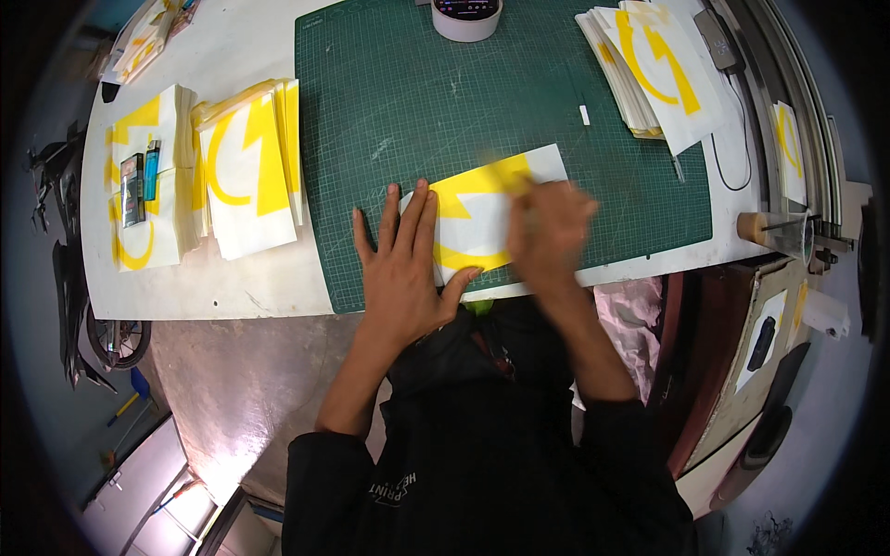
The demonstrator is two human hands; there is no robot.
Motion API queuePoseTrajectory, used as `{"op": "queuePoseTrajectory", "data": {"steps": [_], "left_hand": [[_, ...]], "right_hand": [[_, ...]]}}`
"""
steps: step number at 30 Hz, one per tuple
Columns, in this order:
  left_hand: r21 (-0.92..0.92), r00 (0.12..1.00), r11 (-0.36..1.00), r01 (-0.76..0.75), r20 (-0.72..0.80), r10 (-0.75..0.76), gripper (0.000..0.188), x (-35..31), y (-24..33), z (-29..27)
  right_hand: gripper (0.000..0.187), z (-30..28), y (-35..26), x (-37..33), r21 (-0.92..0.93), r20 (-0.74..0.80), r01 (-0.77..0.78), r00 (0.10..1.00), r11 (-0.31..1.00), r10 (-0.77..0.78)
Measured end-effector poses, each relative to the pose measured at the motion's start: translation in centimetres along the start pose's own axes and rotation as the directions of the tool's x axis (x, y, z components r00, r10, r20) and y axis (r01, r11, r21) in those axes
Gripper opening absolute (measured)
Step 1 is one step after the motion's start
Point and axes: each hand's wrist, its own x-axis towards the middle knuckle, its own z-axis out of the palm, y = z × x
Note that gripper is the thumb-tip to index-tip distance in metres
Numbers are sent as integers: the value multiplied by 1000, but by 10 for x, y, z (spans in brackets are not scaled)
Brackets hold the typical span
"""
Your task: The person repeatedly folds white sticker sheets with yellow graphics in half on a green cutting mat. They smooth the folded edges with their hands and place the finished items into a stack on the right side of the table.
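Observation:
A white sheet printed with yellow shapes (482, 222) lies on the green cutting mat (408, 102), close to the mat's front edge. My left hand (399, 255) rests flat with its fingers spread; its thumb and inner fingers press the left end of the sheet. Over the sheet's right part is my right hand (552, 232), smeared by motion, its fingers curled closed. A blurred yellowish-brown thing (505, 174) juts from its far side toward the left; its kind cannot be made out.
Stacks of yellow-and-white sheets (250, 176) stand left of the mat; a blue lighter (152, 171) and a dark small box (133, 190) lie on the leftmost. Another stack (640, 69) sits far right. A round white device (466, 20) stands at the back, a cup (788, 233) at right.

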Motion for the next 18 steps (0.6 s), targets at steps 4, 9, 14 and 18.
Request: {"op": "queuePoseTrajectory", "data": {"steps": [4, 9, 14, 18], "left_hand": [[-10, 1000, 1000, -7, -4, 7, 97, 1, 1, -3], [-29, 1000, 1000, 2, 8, -2, 97, 5, 3, -2], [5, 1000, 1000, -18, -16, 18, 87, 2, 2, 0], [52, 992, 997, 60, -115, -53, 72, -4, 39, 9]], "right_hand": [[17, -28, 39, 10, -3, -47, -296, 954, 955, 296], [21, -40, -36, -38, 200, 95, -144, 987, 969, 127], [23, -69, 63, -58, -7, -21, -385, 923, 923, 384], [15, -86, 77, -19, 239, -55, -438, 885, 867, 462]]}}
